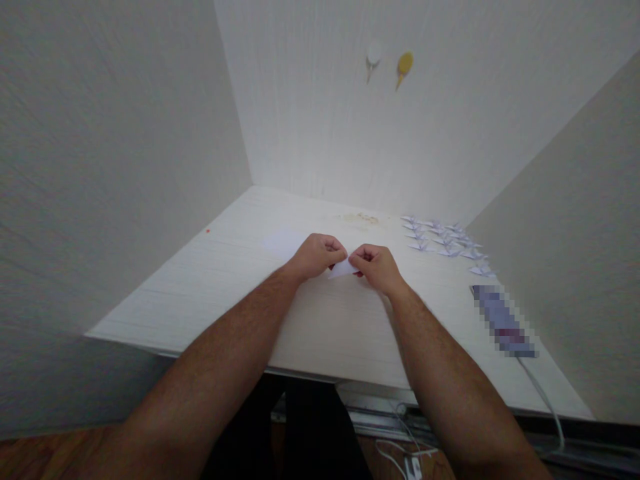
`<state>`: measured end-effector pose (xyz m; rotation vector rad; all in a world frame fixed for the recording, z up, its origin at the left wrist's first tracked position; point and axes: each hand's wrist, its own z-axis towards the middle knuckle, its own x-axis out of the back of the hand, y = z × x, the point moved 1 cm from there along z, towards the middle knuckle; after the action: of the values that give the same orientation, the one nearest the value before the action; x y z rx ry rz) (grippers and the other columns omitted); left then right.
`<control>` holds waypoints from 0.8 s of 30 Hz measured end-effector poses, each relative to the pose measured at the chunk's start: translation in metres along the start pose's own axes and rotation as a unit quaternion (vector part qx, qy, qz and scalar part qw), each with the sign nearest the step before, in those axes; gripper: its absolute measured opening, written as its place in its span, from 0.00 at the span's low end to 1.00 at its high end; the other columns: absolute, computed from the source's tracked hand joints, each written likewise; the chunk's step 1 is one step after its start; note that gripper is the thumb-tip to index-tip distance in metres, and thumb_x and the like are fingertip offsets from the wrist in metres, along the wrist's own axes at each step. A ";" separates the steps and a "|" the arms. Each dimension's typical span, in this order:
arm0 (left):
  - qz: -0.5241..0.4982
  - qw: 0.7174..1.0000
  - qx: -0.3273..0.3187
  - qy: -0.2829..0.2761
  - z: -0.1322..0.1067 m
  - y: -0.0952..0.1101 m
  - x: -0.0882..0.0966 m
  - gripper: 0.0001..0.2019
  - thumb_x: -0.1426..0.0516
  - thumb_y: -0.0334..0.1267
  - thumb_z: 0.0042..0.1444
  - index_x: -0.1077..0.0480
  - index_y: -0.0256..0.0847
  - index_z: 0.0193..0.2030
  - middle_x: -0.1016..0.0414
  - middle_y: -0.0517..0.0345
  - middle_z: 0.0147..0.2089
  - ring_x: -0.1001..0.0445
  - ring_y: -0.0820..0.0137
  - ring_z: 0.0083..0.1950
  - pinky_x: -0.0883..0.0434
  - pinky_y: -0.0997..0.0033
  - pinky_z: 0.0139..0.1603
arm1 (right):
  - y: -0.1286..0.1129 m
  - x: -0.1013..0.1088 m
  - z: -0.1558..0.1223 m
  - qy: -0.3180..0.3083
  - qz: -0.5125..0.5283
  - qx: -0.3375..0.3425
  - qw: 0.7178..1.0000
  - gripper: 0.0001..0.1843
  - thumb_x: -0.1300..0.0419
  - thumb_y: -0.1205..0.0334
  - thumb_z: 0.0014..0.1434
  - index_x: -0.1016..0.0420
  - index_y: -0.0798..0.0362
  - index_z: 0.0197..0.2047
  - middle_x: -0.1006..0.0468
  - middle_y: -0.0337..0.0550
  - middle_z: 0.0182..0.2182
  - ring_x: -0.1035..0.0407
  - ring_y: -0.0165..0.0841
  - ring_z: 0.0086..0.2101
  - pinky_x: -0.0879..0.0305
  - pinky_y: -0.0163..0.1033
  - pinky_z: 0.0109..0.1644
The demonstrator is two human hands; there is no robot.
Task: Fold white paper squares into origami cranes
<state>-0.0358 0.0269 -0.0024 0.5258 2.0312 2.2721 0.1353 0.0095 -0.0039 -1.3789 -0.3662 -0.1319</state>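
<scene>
A small folded piece of white paper (pixel 342 269) is pinched between my two hands, just above the middle of the table. My left hand (pixel 320 255) grips its left side between thumb and fingers. On the other side, my right hand (pixel 374 265) holds the right edge, thumb on top. The two thumbs nearly meet at the paper's upper edge. Fingers hide part of the paper, so its full shape does not show. Left of my left hand, a flat stack of white paper (pixel 281 241) lies on the table, partly covered by that hand.
Several folded paper cranes (pixel 445 241) stand in rows at the table's back right. A pixelated phone-like device (pixel 503 321) with a white cable (pixel 543 390) lies by the right wall. Walls enclose the white table (pixel 200 293). Two hooks, one yellow (pixel 405 63), are on the back wall.
</scene>
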 end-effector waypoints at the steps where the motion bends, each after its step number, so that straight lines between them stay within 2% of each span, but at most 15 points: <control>1: -0.002 1.000 0.000 -0.002 0.000 0.000 0.000 0.06 0.39 0.36 0.45 0.28 0.35 0.27 0.29 0.60 0.21 0.33 0.77 0.21 0.35 0.77 0.23 | 0.001 0.000 0.000 -0.002 0.002 -0.001 1.000 0.09 0.38 0.58 0.49 0.28 0.55 0.25 0.28 0.36 0.18 0.34 0.27 0.20 0.39 0.32 0.23; 6: -0.012 1.000 0.007 -0.001 -0.001 0.002 0.000 0.06 0.39 0.36 0.44 0.28 0.35 0.27 0.29 0.60 0.21 0.33 0.77 0.21 0.36 0.77 0.23 | 0.002 0.000 0.001 -0.006 0.003 -0.001 1.000 0.09 0.38 0.57 0.49 0.29 0.55 0.24 0.29 0.36 0.18 0.34 0.27 0.19 0.40 0.32 0.23; 15: -0.014 0.997 0.007 0.073 -0.001 0.005 0.015 0.06 0.39 0.37 0.43 0.28 0.35 0.26 0.31 0.61 0.20 0.36 0.78 0.22 0.38 0.77 0.23 | -0.002 0.008 0.001 0.006 0.038 -0.008 0.999 0.07 0.38 0.61 0.46 0.28 0.55 0.23 0.27 0.38 0.18 0.36 0.26 0.19 0.41 0.33 0.24; 17: -0.030 0.996 0.004 0.079 0.001 0.003 0.019 0.06 0.39 0.37 0.43 0.28 0.35 0.26 0.31 0.61 0.21 0.36 0.78 0.22 0.38 0.77 0.24 | -0.002 0.011 0.001 0.020 0.052 -0.012 0.998 0.06 0.39 0.62 0.45 0.29 0.55 0.21 0.28 0.37 0.17 0.37 0.26 0.18 0.41 0.33 0.23; 20: -0.053 0.994 0.002 0.094 0.001 0.001 0.022 0.07 0.38 0.37 0.42 0.28 0.35 0.26 0.32 0.61 0.21 0.36 0.78 0.22 0.38 0.77 0.24 | -0.003 0.014 0.002 0.074 0.074 -0.003 0.995 0.08 0.40 0.63 0.45 0.31 0.54 0.18 0.31 0.36 0.15 0.40 0.25 0.17 0.43 0.33 0.22; 22: -0.043 0.995 0.004 0.090 0.001 0.002 0.020 0.07 0.38 0.38 0.43 0.28 0.35 0.26 0.31 0.61 0.21 0.36 0.78 0.22 0.38 0.77 0.24 | -0.004 0.014 0.003 0.099 0.080 0.000 0.992 0.07 0.40 0.61 0.46 0.30 0.54 0.20 0.31 0.36 0.16 0.40 0.25 0.18 0.43 0.33 0.22; 24: -0.013 0.998 0.002 0.069 -0.001 0.004 0.016 0.08 0.39 0.39 0.44 0.28 0.35 0.27 0.31 0.60 0.21 0.36 0.77 0.22 0.39 0.77 0.24 | -0.003 0.012 0.003 0.088 0.067 -0.006 0.994 0.08 0.39 0.58 0.47 0.28 0.54 0.24 0.30 0.36 0.18 0.40 0.26 0.19 0.44 0.33 0.22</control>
<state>-0.0505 0.0298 0.0052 0.3501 2.0916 2.3507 0.1455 0.0131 0.0037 -1.3873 -0.1259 -0.1443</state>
